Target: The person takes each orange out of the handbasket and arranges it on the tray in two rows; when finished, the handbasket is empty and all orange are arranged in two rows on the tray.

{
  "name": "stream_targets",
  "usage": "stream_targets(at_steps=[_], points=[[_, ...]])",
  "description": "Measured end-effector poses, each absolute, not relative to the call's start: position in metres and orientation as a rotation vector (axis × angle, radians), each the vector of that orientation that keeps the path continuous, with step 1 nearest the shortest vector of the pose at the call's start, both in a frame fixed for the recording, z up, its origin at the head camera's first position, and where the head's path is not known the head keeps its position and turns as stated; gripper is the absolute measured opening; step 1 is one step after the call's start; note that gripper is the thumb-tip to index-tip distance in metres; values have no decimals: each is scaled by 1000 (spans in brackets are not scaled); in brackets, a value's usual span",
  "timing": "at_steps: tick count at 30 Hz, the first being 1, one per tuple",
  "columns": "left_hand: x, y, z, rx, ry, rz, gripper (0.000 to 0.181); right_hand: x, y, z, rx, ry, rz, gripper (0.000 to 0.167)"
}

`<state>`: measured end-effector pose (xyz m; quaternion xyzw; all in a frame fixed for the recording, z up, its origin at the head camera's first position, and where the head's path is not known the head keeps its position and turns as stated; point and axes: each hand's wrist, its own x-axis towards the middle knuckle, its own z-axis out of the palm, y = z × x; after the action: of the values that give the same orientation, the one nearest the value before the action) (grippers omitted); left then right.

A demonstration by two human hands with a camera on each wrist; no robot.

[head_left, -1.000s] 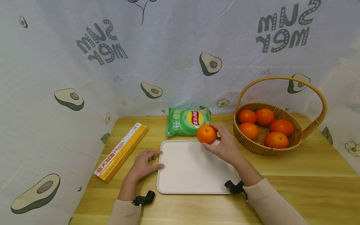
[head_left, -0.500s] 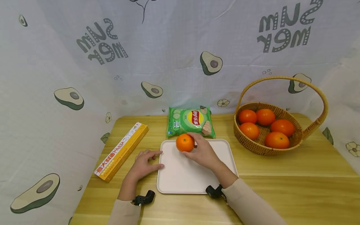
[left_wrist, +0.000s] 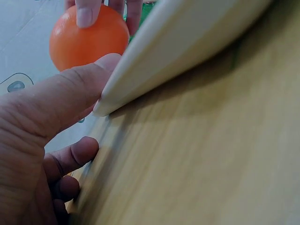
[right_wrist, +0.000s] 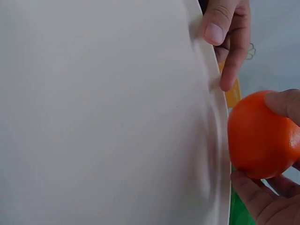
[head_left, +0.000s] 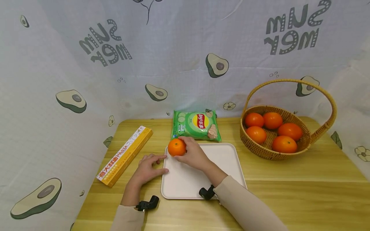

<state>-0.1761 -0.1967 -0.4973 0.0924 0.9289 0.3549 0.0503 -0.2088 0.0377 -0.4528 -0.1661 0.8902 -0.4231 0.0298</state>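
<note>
Between the thumb and fingers of my right hand is an orange, held over the far left corner of the white tray. The right wrist view shows the thumb on one side of the orange and fingertips on the other. A gap between fruit and tray cannot be made out clearly. My left hand is at the tray's left edge, thumb and index finger spread apart and touching the rim. In the left wrist view, the thumb lies against the tray rim, and the other fingers bend loosely beneath.
A wicker basket with a tall handle and several oranges stands at the right. Behind the tray lies a green chip bag. A yellow pasta box lies slanted to the left. A patterned cloth hangs behind the table.
My right hand has carried the orange leftward, from beside the chip bag's front right corner to the tray's far left corner. The left hand has stayed at the tray edge.
</note>
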Motion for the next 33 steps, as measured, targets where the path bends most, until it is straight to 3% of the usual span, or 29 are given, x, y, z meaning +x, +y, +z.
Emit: stream_targets(at_steps=[33], points=[[-175,-198,-496,256,2804,1102,53,-218,22,-458,-529,2697,-1243,84]])
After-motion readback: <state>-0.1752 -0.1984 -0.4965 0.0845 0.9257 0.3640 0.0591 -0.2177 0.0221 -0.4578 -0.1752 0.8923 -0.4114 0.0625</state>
